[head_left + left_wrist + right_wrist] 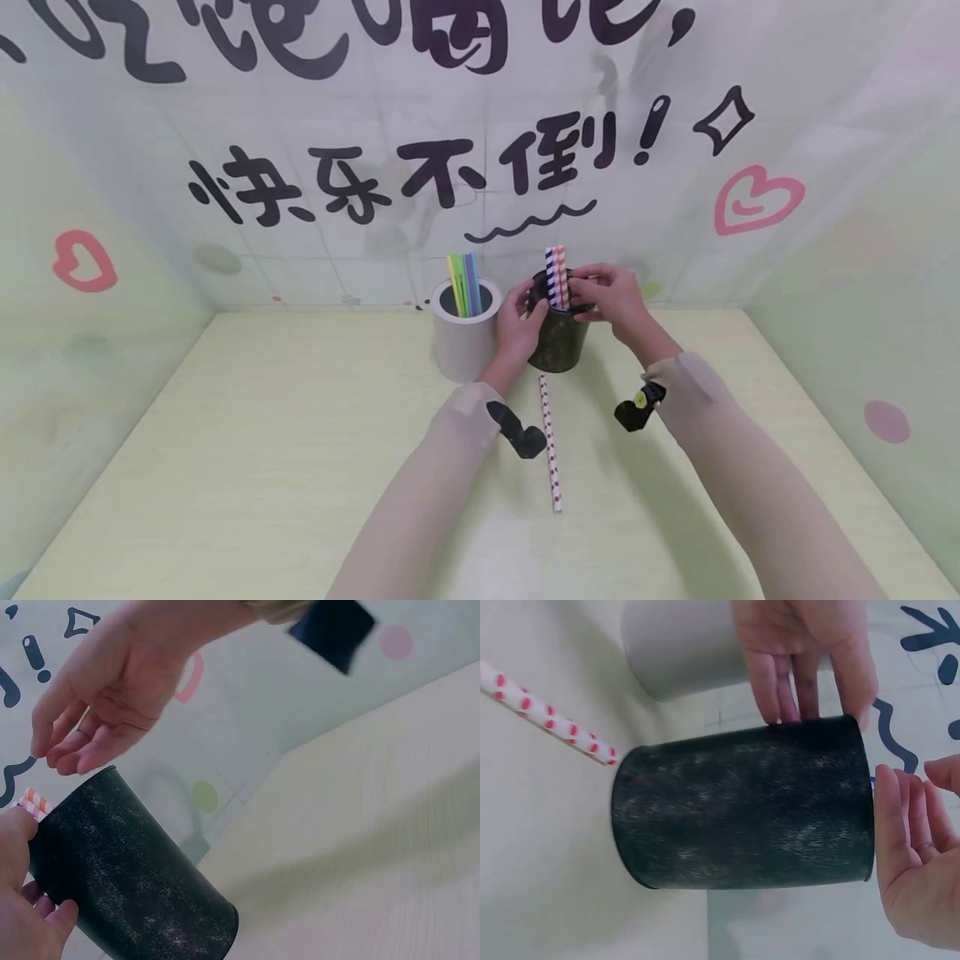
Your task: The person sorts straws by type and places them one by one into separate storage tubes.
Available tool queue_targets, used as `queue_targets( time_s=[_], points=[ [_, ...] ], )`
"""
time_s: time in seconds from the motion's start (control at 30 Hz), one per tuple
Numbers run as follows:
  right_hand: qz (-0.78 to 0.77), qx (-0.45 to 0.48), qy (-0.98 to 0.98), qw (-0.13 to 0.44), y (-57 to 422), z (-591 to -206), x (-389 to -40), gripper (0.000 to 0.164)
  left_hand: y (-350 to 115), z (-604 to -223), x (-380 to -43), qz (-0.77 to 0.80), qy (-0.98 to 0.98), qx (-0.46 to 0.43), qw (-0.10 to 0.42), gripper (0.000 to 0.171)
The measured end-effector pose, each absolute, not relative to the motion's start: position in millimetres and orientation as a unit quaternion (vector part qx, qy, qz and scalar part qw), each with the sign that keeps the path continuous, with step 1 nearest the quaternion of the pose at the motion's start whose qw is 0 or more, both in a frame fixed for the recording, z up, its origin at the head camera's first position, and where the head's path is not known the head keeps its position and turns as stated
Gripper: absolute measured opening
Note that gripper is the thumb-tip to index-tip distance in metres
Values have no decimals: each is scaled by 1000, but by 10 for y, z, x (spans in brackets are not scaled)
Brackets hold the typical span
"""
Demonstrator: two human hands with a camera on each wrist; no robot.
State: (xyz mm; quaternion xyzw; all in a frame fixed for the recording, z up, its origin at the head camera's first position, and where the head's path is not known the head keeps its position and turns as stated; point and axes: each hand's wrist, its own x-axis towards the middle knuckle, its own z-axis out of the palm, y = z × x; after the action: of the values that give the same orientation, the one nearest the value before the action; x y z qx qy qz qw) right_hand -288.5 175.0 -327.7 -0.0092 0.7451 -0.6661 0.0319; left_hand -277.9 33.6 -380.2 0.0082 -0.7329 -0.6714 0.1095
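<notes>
A black tapered cup with pale speckles stands upright and holds several striped paper straws in navy, pinkish and orange. My left hand holds its left side near the rim, fingers along the wall in the right wrist view. Over on the right, my right hand is at the rim beside the straws. Its fingers are loosely bent past the cup's mouth, with nothing seen between them in the left wrist view. A white straw with reddish dots lies on the table in front of the cup.
Left of the black cup stands a light grey cup holding several green, yellow, blue and purple straws. The pale wooden table meets a printed back wall just behind the cups. Side walls rise left and right.
</notes>
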Motion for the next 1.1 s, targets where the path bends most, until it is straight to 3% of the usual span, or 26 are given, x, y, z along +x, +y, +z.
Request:
queue_targets(
  time_s=[0.23,0.43,0.77,1.1],
  points=[
    [-646,-47,759,61,1817,-3480,-2639,24,337,-3800,-2793,-671,-733,8,113,40],
    [-627,-83,766,112,1853,-3754,-2523,33,318,-3803,-2802,-669,-734,13,116,40],
    [-594,-41,783,180,1818,-4284,-2459,36,327,-3879,-2831,-669,-735,-1,114,39],
    [-553,25,822,131,1606,-4511,-2431,31,327,-3823,-2783,-672,-733,8,106,40]
  ],
)
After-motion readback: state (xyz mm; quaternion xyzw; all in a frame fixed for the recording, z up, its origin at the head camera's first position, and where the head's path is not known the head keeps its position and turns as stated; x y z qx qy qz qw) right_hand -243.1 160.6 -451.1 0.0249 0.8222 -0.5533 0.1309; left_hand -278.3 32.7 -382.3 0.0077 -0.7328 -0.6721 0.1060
